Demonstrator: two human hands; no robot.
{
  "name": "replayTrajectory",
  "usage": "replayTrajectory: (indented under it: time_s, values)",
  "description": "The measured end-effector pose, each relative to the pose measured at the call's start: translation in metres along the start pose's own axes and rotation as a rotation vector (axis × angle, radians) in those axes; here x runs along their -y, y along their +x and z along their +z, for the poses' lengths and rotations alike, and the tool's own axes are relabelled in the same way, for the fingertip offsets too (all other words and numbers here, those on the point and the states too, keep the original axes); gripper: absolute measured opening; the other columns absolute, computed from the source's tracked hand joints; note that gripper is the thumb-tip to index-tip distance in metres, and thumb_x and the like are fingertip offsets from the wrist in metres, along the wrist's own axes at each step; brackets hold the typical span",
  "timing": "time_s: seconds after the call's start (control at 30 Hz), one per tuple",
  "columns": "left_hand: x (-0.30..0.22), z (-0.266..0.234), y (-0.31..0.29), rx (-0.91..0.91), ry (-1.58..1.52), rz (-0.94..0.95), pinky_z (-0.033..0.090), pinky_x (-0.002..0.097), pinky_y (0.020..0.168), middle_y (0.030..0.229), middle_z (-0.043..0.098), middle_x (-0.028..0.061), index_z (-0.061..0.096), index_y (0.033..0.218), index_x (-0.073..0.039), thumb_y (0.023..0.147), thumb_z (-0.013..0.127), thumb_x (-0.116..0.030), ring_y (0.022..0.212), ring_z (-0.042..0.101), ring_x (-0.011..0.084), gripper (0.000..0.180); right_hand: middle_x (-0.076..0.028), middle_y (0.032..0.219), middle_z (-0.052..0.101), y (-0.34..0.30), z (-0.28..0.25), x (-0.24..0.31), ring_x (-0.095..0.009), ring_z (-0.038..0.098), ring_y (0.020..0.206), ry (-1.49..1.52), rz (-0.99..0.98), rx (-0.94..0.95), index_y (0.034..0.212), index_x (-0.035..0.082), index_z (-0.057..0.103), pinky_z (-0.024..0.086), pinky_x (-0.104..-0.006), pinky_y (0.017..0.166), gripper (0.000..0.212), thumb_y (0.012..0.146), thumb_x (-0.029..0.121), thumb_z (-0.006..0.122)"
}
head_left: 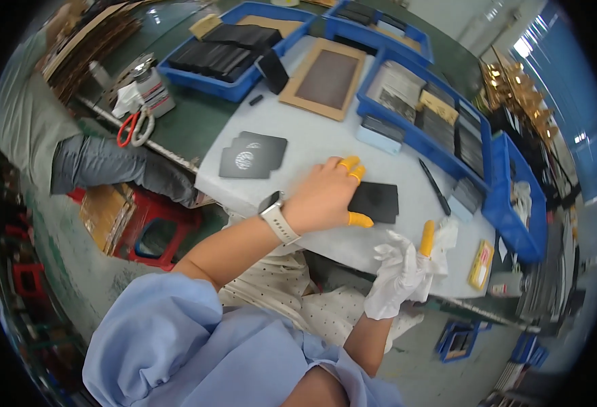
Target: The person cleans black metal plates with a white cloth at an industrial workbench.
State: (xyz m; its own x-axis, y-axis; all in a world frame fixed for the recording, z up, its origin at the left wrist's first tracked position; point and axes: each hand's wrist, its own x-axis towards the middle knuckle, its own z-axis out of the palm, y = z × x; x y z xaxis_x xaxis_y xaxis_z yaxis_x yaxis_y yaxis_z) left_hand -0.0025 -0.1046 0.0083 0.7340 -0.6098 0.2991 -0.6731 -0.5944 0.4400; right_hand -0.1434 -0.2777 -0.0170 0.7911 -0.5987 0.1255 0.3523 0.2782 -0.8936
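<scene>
My left hand (319, 195), with yellow finger covers and a pale-strapped watch at the wrist, is over the table. Its thumb and fingers are set apart around the left end of a small stack of black cards (380, 202) and appear to grip its edges. My right hand (399, 268) wears a white glove with a yellow cover on one finger, which points up. Its other fingers curl, and a crumpled white cloth (446, 237) shows against it. Farther left lie several dark cards (253, 155) with a pale round print.
Blue trays (241, 88) of black cards stand along the back and right. A framed brown board (325, 78), a black pen (435, 187), a light-blue box (380, 134) and a yellow packet (480, 264) lie on the table. At left are red-handled scissors (136, 129) and another person's leg (119, 161).
</scene>
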Motion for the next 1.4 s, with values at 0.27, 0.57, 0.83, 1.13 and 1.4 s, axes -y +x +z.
replayTrajectory:
  time_s: [0.27, 0.57, 0.83, 1.13, 1.4]
  values:
    - [0.007, -0.005, -0.008, -0.052, -0.038, 0.006, 0.043, 0.0480, 0.107, 0.140, 0.060, 0.0181, 0.068, 0.124, 0.002, 0.074, 0.088, -0.050, 0.131, 0.050, 0.0383, 0.075, -0.022, 0.097, 0.074, -0.002, -0.002, -0.013, -0.025, 0.071, 0.065, -0.069, 0.014, -0.006, 0.147, -0.007, 0.044, 0.058, -0.0304, 0.053, 0.052, 0.103, 0.015, 0.060]
    - [0.005, -0.002, -0.005, -0.086, -0.125, 0.015, 0.044, 0.0468, 0.106, 0.137, 0.061, 0.0162, 0.069, 0.121, 0.000, 0.071, 0.091, -0.043, 0.129, 0.051, 0.0372, 0.070, -0.022, 0.096, 0.074, 0.000, -0.012, -0.018, -0.025, 0.072, 0.066, -0.052, 0.021, -0.017, 0.145, -0.006, 0.047, 0.059, -0.0311, 0.056, 0.050, 0.101, 0.011, 0.062]
    - [0.007, 0.006, -0.006, -0.244, -0.158, 0.118, 0.045, 0.0472, 0.104, 0.130, 0.063, 0.0177, 0.072, 0.117, -0.001, 0.070, 0.091, -0.043, 0.128, 0.050, 0.0362, 0.065, -0.021, 0.099, 0.072, -0.006, -0.012, -0.016, -0.026, 0.073, 0.074, -0.079, 0.009, 0.008, 0.142, -0.006, 0.051, 0.059, -0.0299, 0.061, 0.044, 0.102, 0.010, 0.061]
    - [-0.014, -0.023, -0.035, -0.431, -0.269, 0.112, 0.044, 0.0459, 0.099, 0.115, 0.067, 0.0117, 0.065, 0.130, -0.002, 0.066, 0.095, -0.035, 0.109, 0.055, 0.0350, 0.078, -0.022, 0.110, 0.072, -0.023, -0.003, -0.003, -0.031, 0.070, 0.106, 0.252, -0.072, -0.120, 0.149, -0.009, 0.040, 0.057, -0.0386, 0.092, 0.055, 0.103, 0.015, 0.058]
    - [-0.038, -0.010, -0.071, -0.291, -0.323, 0.261, 0.044, 0.0428, 0.097, 0.114, 0.070, 0.0091, 0.056, 0.143, -0.001, 0.063, 0.098, -0.031, 0.105, 0.055, 0.0324, 0.095, -0.011, 0.137, 0.065, -0.043, 0.035, 0.049, -0.008, 0.061, 0.105, -0.268, 0.281, 0.081, 0.144, -0.008, 0.054, 0.049, -0.0260, 0.094, 0.046, 0.102, 0.008, 0.063]
